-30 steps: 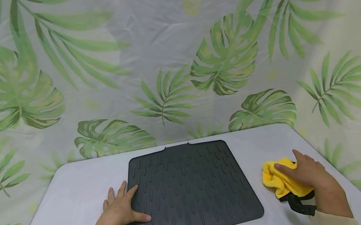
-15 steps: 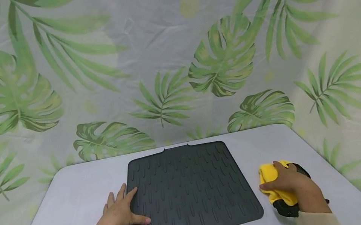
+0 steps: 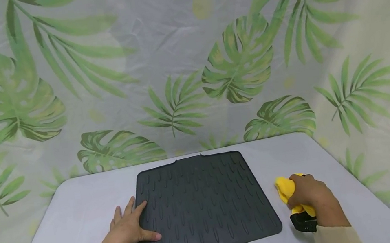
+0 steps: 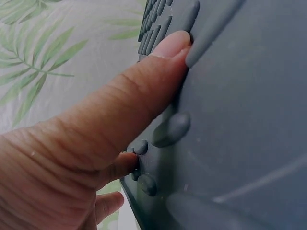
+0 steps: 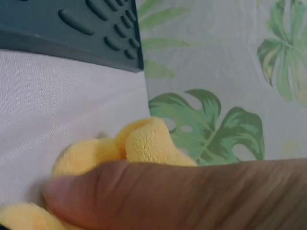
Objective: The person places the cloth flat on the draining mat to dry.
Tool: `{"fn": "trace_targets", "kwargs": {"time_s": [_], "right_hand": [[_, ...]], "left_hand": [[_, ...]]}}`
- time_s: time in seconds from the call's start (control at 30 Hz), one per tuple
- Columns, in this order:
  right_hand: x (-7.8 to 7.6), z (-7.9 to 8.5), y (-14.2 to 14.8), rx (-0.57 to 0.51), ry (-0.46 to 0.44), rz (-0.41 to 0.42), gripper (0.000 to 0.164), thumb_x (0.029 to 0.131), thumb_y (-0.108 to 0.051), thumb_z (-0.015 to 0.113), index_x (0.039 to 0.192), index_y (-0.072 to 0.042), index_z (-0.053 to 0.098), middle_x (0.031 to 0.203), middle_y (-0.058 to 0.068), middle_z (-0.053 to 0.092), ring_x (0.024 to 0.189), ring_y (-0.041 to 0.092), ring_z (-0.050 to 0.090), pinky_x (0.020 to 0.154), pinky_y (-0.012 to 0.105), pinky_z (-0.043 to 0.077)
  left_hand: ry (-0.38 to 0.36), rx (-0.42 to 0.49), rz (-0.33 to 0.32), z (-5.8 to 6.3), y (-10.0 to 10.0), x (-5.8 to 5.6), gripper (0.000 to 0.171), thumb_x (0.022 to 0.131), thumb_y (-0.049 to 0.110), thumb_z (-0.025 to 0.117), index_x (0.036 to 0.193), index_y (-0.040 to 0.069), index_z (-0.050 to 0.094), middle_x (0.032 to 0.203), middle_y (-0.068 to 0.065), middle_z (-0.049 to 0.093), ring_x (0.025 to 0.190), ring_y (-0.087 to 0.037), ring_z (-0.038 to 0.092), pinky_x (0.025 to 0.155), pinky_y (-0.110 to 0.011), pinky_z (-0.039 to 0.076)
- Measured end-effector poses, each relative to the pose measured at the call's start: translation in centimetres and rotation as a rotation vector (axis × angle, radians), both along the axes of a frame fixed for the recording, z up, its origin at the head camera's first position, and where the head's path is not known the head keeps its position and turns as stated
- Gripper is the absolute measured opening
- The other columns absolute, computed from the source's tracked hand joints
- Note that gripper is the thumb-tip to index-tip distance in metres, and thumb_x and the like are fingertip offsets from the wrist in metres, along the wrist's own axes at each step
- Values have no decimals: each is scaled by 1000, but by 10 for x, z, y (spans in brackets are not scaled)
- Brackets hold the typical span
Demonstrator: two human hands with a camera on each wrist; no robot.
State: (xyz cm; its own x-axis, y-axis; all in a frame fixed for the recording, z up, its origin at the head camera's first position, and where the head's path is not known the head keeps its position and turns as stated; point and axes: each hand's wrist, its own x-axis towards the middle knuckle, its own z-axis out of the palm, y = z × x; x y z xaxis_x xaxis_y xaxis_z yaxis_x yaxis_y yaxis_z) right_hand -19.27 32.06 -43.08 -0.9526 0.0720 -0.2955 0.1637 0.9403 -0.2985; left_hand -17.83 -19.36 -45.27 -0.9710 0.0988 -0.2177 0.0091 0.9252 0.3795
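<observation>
A dark grey ribbed mat (image 3: pixel 206 206) with raised oval bumps lies flat on the white table. My left hand (image 3: pixel 126 231) rests with spread fingers on its left edge; in the left wrist view the thumb (image 4: pixel 129 96) presses against the bumpy surface. To the right of the mat, my right hand (image 3: pixel 312 194) grips a bunched yellow cloth (image 3: pixel 285 188) on the table. The right wrist view shows the thumb (image 5: pixel 110 194) pressed on the soft yellow folds, with the mat's corner beyond. The other right fingers are hidden there.
The white table (image 3: pixel 90 197) has its far edge against a hanging curtain (image 3: pixel 172 59) printed with green leaves. Black wrist straps (image 3: pixel 304 222) are worn by both arms. Bare table surface shows on both sides of the mat.
My right hand has moved left onto the yellow cloth and its fingers have closed round it, bunching it up. The left hand and the mat stay in place.
</observation>
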Motion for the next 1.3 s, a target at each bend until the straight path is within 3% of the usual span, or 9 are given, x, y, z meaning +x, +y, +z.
{"fn": "trace_targets", "kwargs": {"time_s": [0.1, 0.23, 0.43, 0.53, 0.73, 1.03, 1.3], "right_hand": [[-1, 2, 4, -25, 50, 11, 77, 68, -22, 89, 132, 2, 54, 105, 23, 64, 85, 32, 59, 72, 51, 54], [-1, 6, 12, -91, 168, 4, 74, 75, -20, 83, 136, 3, 49, 106, 27, 59, 87, 33, 58, 70, 49, 54], [1, 15, 16, -208, 440, -112, 71, 84, -22, 75, 143, 3, 43, 114, 32, 54, 96, 42, 58, 68, 50, 54], [1, 16, 16, -219, 527, -161, 70, 86, -23, 74, 143, 2, 44, 115, 30, 54, 97, 43, 57, 69, 52, 53], [-1, 11, 18, -232, 570, -262, 71, 86, -23, 73, 146, 0, 42, 122, 31, 51, 103, 45, 54, 76, 58, 49], [-4, 11, 12, -386, 626, -441, 76, 90, -31, 71, 153, -5, 38, 131, 28, 49, 110, 42, 51, 79, 54, 46], [-4, 16, -5, -502, 657, -454, 74, 90, -34, 73, 152, -10, 40, 133, 21, 52, 108, 33, 53, 77, 42, 47]], "left_hand": [[2, 13, 1, 0, 1, -2, 126, 54, 62, 93, 155, 7, 41, 167, -31, 15, 143, -73, 6, 111, -83, 18], [-5, 12, -1, 0, 1, -2, 127, 54, 64, 93, 155, 7, 42, 167, -31, 15, 143, -74, 6, 110, -83, 19], [-7, 5, 1, -1, -1, 0, 128, 53, 66, 92, 155, 7, 42, 167, -31, 15, 142, -74, 6, 109, -84, 19], [-5, 4, 0, -1, -2, 0, 128, 53, 66, 92, 155, 7, 42, 167, -31, 15, 142, -74, 6, 109, -84, 19], [1, -2, -3, 0, 0, -1, 125, 55, 64, 93, 155, 6, 42, 166, -31, 15, 142, -74, 7, 109, -84, 20], [3, -12, -15, -4, -1, -1, 125, 56, 65, 92, 154, 7, 43, 166, -32, 17, 141, -75, 8, 108, -84, 21], [-4, 7, 1, -3, -1, -2, 127, 53, 65, 93, 155, 7, 42, 167, -30, 15, 144, -72, 7, 110, -84, 19]]}}
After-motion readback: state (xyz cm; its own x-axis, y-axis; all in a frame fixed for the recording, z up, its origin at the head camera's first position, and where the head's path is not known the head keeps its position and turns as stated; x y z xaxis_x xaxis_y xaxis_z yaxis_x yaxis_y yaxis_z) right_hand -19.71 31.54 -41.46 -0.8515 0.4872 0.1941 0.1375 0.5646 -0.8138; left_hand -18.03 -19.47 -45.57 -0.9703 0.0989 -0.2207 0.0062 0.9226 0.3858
